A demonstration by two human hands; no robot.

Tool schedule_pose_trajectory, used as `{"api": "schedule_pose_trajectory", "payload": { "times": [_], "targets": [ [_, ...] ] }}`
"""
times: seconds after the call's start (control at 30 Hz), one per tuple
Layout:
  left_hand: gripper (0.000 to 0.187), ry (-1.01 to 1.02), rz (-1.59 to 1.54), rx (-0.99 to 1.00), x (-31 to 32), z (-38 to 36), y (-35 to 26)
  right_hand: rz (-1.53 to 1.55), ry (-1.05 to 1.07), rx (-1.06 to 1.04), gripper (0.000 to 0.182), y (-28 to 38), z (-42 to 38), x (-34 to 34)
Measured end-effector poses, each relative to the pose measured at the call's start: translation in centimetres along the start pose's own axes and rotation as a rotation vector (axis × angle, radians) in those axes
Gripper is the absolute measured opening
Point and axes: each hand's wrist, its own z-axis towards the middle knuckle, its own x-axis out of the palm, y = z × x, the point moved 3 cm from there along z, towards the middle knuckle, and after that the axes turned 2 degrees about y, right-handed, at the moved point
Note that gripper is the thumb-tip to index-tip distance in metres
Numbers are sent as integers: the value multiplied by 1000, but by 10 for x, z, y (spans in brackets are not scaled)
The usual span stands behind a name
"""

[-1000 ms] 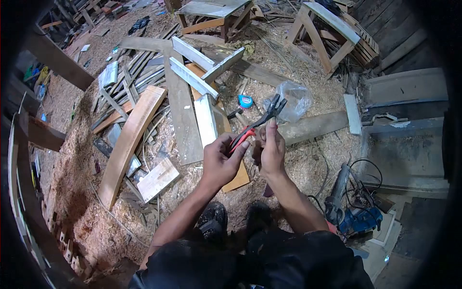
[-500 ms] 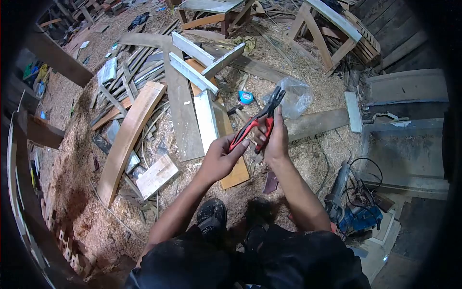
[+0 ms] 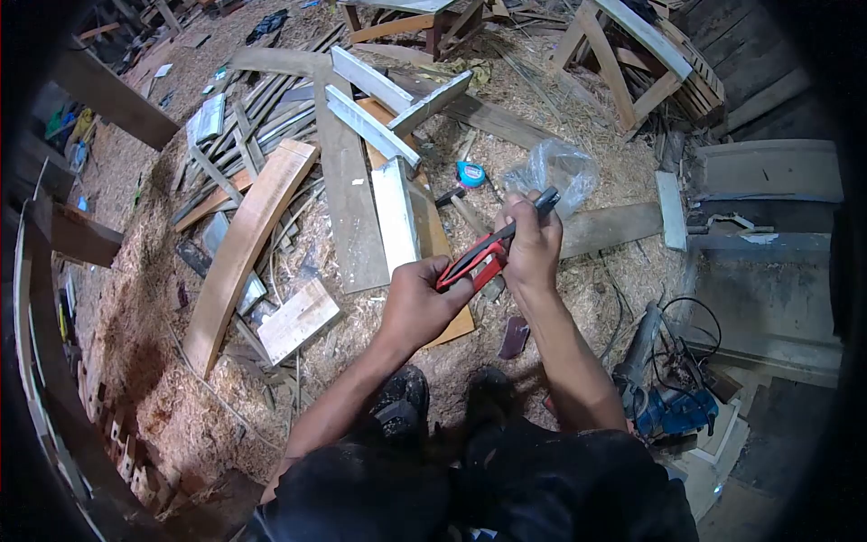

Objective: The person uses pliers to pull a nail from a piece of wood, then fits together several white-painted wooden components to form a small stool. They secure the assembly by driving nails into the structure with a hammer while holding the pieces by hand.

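Observation:
A pair of long-nose pliers [image 3: 484,256] with red and black handles is held in front of me, its dark jaws pointing up and right. My left hand [image 3: 424,296] is closed round the lower ends of the handles. Nearer the jaws, my right hand [image 3: 531,246] grips the pliers around the pivot, its fingers hiding part of the tool. The two handles lie close together. Beyond my hands, a hammer [image 3: 465,210] lies by a blue tape measure [image 3: 470,174], with a clear plastic bag [image 3: 562,172] to their right.
White-painted boards [image 3: 372,125] and a curved plank [image 3: 253,244] lie on the shavings-covered floor. A short wood block [image 3: 298,322] is at the left. A blue corded power tool [image 3: 675,408] rests at the right near wooden panels [image 3: 768,280]. Wooden frames [image 3: 623,63] stand at the back.
My right hand has shifted from the handle up to the pliers' pivot and jaws. The handles have come closer together, and the view has shifted slightly.

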Motion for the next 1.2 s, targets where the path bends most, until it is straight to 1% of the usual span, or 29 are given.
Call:
{"api": "schedule_pose_trajectory", "payload": {
  "times": [0.1,0.13,0.2,0.27,0.37,0.47,0.57,0.6,0.7,0.73,0.83,0.87,0.97,1.0,1.07,1.1,1.17,1.2],
  "targets": [
    [15,-5,36,14,-5,-1,-1,24,50,-115,25,2,-4,1],
    [15,-18,47,16,-5,0,-1,-21,62,-179,24,4,-4,2],
    [16,-44,59,32,-6,0,-3,-33,44,-182,24,8,-10,11],
    [22,-79,59,57,-9,-1,-11,-43,23,-170,24,6,-15,13],
    [23,-35,61,11,-14,6,-6,-46,29,-157,23,-2,-9,10],
    [27,102,20,37,-21,10,-2,-46,104,-86,21,-5,-10,7],
    [33,471,-160,-144,-20,11,-20,-5,193,-17,23,-9,-2,3],
    [36,577,-322,-58,-15,13,-18,-28,197,-57,26,-11,2,0],
    [32,600,-517,-103,-9,16,-10,-77,217,-40,28,-17,2,-3],
    [28,589,-447,-79,-10,17,-5,-89,204,-38,29,-17,3,-4],
    [29,305,-305,127,3,15,3,-123,238,-23,29,-15,8,-5],
    [29,260,-283,122,3,12,4,-138,236,-24,29,-12,7,-3],
    [27,110,-181,193,6,5,5,-120,285,-83,28,-15,7,-3],
    [25,88,-173,249,9,5,9,-99,301,-72,25,-18,7,-4],
    [26,50,-91,290,9,5,23,-59,328,-52,21,-24,6,-6],
    [27,29,-52,314,9,6,21,-92,327,-32,18,-24,7,-6],
    [31,119,-199,193,8,6,19,-155,315,17,15,-27,7,-7],
    [33,162,-270,136,7,8,16,-258,301,-67,22,-26,9,-6]
  ]
}}
